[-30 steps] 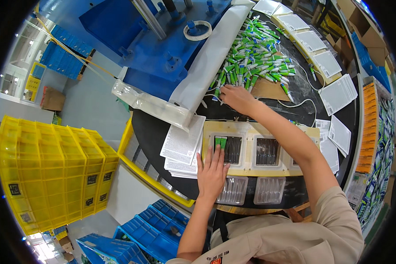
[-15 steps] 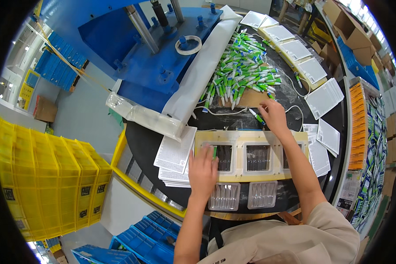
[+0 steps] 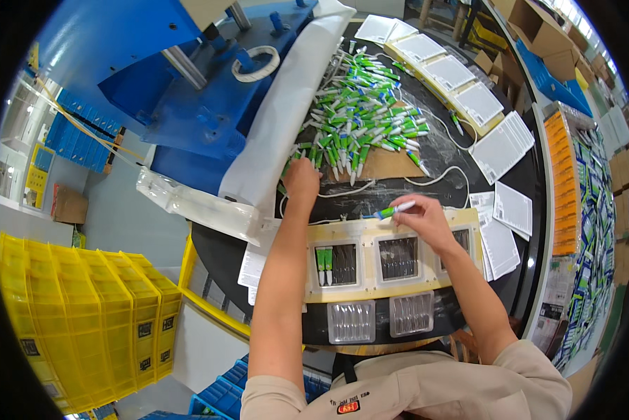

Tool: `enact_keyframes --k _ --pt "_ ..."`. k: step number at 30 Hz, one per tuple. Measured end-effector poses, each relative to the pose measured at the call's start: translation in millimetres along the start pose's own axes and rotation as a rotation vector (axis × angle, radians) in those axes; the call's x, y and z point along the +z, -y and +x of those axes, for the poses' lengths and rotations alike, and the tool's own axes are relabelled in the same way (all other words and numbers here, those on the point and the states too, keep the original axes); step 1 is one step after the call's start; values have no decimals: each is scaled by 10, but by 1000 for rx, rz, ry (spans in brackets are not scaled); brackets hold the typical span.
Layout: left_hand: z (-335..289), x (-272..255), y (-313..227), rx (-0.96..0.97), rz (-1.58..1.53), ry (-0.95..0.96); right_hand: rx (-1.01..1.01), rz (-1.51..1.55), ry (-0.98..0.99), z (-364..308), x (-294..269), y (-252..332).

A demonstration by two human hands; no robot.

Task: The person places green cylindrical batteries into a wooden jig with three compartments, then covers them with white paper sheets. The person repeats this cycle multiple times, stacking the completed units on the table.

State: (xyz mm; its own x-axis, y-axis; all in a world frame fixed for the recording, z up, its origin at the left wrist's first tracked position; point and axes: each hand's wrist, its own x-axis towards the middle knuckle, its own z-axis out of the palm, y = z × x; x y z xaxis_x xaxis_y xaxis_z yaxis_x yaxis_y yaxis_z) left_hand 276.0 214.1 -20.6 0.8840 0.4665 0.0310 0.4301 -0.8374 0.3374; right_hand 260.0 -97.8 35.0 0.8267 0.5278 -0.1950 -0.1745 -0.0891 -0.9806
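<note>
My right hand [image 3: 426, 222] pinches a green-and-white pen [image 3: 396, 209], held slantwise above the far edge of a cream-yellow frame fixture [image 3: 367, 269]. Two similar pens [image 3: 324, 266] lie side by side in the fixture's left window, over a clear ribbed tray. The middle window holds a clear tray without pens. At the left edge of a large heap of green-and-white pens [image 3: 363, 126], my left hand [image 3: 301, 183] has its fingers curled down; what they hold is partly hidden. Part of the heap rests on brown cardboard [image 3: 391, 164].
Two clear blister trays [image 3: 351, 322] lie before the fixture. White printed cards [image 3: 502, 147] are stacked right and left, and more sit in another yellow fixture [image 3: 479, 115] behind. A blue press [image 3: 202, 126] stands at left, with yellow crates [image 3: 83, 315] beyond the table edge.
My left hand has moved from the fixture's left window up to the heap. My right hand has picked up a pen and drawn it toward the fixture. The view has shifted slightly.
</note>
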Motion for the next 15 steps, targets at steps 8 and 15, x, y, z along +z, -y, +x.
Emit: enact_keyframes --k 8,15 --pt "-846 -371 -7 30 -900 -247 -233 -287 -120 -643 316 -6" --pt "-2720 -364 -233 129 -581 -554 -1026 -936 235 -683 616 -135"
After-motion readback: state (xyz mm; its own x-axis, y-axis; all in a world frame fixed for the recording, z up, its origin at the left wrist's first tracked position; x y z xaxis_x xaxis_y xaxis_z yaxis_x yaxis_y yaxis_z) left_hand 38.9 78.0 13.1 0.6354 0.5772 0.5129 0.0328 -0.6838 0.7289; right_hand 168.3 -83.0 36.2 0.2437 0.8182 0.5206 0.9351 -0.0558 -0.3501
